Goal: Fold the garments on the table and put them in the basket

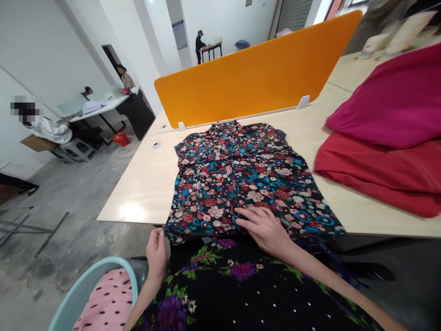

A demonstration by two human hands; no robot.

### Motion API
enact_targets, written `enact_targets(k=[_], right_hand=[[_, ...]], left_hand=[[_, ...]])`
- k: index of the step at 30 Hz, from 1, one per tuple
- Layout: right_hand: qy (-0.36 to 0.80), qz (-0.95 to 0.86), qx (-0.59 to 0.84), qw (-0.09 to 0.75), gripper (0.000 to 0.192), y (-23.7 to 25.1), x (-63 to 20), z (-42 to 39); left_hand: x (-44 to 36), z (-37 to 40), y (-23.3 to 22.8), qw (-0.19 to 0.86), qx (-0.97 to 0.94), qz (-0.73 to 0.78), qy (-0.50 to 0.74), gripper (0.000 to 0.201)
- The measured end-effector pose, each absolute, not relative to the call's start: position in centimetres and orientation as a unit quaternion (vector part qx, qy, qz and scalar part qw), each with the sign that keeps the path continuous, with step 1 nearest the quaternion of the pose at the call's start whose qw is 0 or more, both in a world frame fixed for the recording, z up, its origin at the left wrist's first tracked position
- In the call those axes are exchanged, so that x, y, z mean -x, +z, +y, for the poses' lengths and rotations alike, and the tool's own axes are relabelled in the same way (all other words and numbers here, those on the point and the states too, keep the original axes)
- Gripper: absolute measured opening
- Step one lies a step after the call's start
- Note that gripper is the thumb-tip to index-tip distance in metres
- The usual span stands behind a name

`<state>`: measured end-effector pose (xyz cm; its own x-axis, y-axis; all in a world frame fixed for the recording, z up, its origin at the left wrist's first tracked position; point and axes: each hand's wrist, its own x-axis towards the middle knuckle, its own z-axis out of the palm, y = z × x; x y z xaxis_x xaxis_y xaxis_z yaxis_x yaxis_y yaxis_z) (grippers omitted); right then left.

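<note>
A dark floral shirt with red, blue and pink flowers lies spread flat on the pale wooden table, collar toward the orange divider. My right hand rests flat on the shirt's near hem, fingers spread and pointing left. My left hand pinches the shirt's lower left corner at the table's front edge.
An orange divider panel stands behind the shirt. Magenta cloth lies on red cloth at the right. A teal basket with pink dotted fabric sits at my lower left. Other people work at distant tables.
</note>
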<state>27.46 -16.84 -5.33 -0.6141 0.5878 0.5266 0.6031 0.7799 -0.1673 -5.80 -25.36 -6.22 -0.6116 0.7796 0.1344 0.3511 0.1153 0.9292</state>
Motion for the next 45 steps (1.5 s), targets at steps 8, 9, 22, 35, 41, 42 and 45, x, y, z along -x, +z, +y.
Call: enact_targets(k=[8,9,22,35,41,42,45], right_hand=[[0.032,-0.891,0.324,0.315,0.032,-5.4,-27.7,-17.0],[0.034,-0.895,0.318,0.312,0.032,-5.3,-27.6,-17.0],[0.0,-0.464,0.628,0.624,0.014,-4.7,-37.6,-20.9],[0.531,-0.361,0.531,0.553,0.044,-10.5,-39.4,-21.4],[0.601,-0.39,0.525,0.46,0.042,-9.7,-38.3,-21.6],[0.606,-0.393,0.526,0.449,0.043,-9.3,-38.4,-21.8],[0.62,-0.394,0.526,0.427,0.041,-7.7,-38.7,-22.5]], left_hand=[[5.1,-24.3,-7.3,0.378,-0.296,0.631,0.609,0.041],[5.0,-24.3,-7.4,0.387,-0.308,0.632,0.597,0.04],[5.3,-24.3,-9.4,0.538,-0.274,0.591,0.535,0.047],[4.5,-23.2,-6.7,0.599,-0.227,0.532,0.554,0.046],[4.1,-24.3,-6.4,0.614,-0.238,0.56,0.502,0.045],[4.0,-24.5,-6.4,0.611,-0.245,0.56,0.503,0.045],[3.8,-25.1,-5.8,0.606,-0.258,0.558,0.504,0.043]])
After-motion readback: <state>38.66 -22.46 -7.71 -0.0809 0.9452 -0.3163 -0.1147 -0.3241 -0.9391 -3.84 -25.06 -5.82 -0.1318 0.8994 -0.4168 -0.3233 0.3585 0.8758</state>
